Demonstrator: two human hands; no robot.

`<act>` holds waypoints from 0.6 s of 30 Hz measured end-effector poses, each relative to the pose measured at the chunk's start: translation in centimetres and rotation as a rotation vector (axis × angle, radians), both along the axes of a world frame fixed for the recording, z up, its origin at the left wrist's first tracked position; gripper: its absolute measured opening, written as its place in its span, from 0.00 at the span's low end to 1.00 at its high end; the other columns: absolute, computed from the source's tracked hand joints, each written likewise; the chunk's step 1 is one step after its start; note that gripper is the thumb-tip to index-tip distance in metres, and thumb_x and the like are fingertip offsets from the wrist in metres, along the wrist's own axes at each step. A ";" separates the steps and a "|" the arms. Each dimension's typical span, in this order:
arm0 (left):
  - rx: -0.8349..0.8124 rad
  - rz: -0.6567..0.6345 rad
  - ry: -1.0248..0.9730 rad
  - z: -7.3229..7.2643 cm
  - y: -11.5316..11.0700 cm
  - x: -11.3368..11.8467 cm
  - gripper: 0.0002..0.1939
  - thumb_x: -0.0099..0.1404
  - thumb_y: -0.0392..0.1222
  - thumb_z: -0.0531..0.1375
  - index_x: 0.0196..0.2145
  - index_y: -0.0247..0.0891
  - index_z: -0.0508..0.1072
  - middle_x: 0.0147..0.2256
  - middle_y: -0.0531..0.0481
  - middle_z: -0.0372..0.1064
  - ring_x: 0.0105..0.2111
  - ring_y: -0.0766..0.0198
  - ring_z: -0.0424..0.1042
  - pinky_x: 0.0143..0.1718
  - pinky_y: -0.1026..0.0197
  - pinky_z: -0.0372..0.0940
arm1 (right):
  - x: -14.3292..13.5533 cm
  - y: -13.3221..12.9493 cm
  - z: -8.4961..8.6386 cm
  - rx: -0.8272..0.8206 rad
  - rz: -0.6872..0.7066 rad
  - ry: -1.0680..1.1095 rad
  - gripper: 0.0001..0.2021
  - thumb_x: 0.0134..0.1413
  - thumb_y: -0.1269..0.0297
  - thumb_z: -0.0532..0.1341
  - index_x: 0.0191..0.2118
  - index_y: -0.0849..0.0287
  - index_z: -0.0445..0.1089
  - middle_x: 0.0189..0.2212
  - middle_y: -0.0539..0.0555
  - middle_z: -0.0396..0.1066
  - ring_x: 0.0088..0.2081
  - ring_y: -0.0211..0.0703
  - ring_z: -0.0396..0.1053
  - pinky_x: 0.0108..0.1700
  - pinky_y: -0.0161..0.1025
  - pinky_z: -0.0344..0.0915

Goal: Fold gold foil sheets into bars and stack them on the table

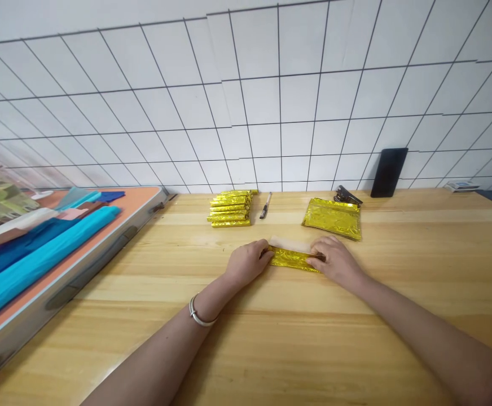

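A strip of gold foil (292, 259) lies across the middle of the wooden table, with a pale sheet (290, 244) showing along its far edge. My left hand (249, 262) is closed on the strip's left end, thumb and fingers pinched together. At the right end my right hand (334, 259) grips the same strip, its fingers curled round the edge. Beyond my left hand sits a pile of gold foil rolls (230, 208). A stack of flat gold foil sheets (334, 218) rests behind my right hand.
A pen (266, 205) lies beside the rolls. Behind the flat sheets is a black clip (347, 195). A black phone (389, 172) leans on the tiled wall. On the left, an orange-topped case (140, 195) bears blue and other coloured paper (47, 254).
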State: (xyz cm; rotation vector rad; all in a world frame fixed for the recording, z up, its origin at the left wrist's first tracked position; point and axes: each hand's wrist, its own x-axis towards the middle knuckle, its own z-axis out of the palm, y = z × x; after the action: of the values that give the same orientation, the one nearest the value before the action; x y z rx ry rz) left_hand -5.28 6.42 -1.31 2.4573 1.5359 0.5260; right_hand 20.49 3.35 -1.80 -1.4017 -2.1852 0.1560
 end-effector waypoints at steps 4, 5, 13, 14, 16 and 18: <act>0.016 0.022 0.011 -0.2 -0.1 0.1 0.10 0.63 0.47 0.52 0.29 0.40 0.66 0.29 0.49 0.69 0.27 0.62 0.67 0.26 0.63 0.50 | 0.3 0.2 -0.3 -0.001 -0.027 -0.019 0.06 0.51 0.62 0.60 0.28 0.57 0.66 0.33 0.53 0.70 0.39 0.46 0.63 0.42 0.42 0.58; 0.027 0.014 -0.009 -0.2 -0.1 0.1 0.10 0.63 0.46 0.52 0.28 0.40 0.66 0.29 0.49 0.69 0.27 0.62 0.67 0.26 0.63 0.51 | 0.3 0.2 -0.3 0.001 -0.031 -0.015 0.05 0.51 0.62 0.59 0.28 0.57 0.66 0.34 0.53 0.70 0.39 0.46 0.64 0.42 0.43 0.58; -0.038 -0.132 -0.433 -0.7 1.4 -0.2 0.08 0.57 0.42 0.59 0.24 0.37 0.67 0.35 0.48 0.69 0.42 0.59 0.65 0.44 0.59 0.58 | 0.4 0.2 -0.6 -0.007 0.010 -0.026 0.03 0.51 0.63 0.59 0.32 0.56 0.66 0.47 0.55 0.68 0.50 0.50 0.61 0.48 0.46 0.56; -0.097 -0.142 -0.480 -0.8 1.4 -0.3 0.08 0.57 0.43 0.59 0.24 0.37 0.67 0.33 0.49 0.69 0.40 0.60 0.66 0.42 0.60 0.59 | 0.3 0.2 -0.5 -0.014 0.015 -0.028 0.03 0.51 0.63 0.58 0.32 0.56 0.66 0.47 0.55 0.68 0.50 0.50 0.61 0.48 0.46 0.56; -0.242 -0.164 -0.590 -0.8 1.3 -0.4 0.10 0.58 0.45 0.58 0.24 0.36 0.66 0.27 0.52 0.66 0.31 0.64 0.65 0.34 0.63 0.59 | 0.1 0.1 -0.3 -0.030 0.034 -0.026 0.03 0.52 0.63 0.58 0.30 0.56 0.65 0.46 0.54 0.69 0.48 0.49 0.62 0.46 0.45 0.56; -0.373 -0.183 -0.720 -0.7 1.1 -0.4 0.12 0.58 0.47 0.58 0.26 0.35 0.65 0.24 0.54 0.62 0.25 0.69 0.61 0.28 0.66 0.57 | 0.0 0.0 -0.2 -0.037 0.052 -0.017 0.04 0.52 0.63 0.58 0.29 0.56 0.64 0.43 0.53 0.70 0.44 0.47 0.64 0.45 0.43 0.57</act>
State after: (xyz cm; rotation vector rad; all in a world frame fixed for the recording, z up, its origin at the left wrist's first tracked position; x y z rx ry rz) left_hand -5.71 7.49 -2.02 1.8047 0.9921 0.8710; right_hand 20.47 3.36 -1.98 -1.3712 -2.2452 0.2051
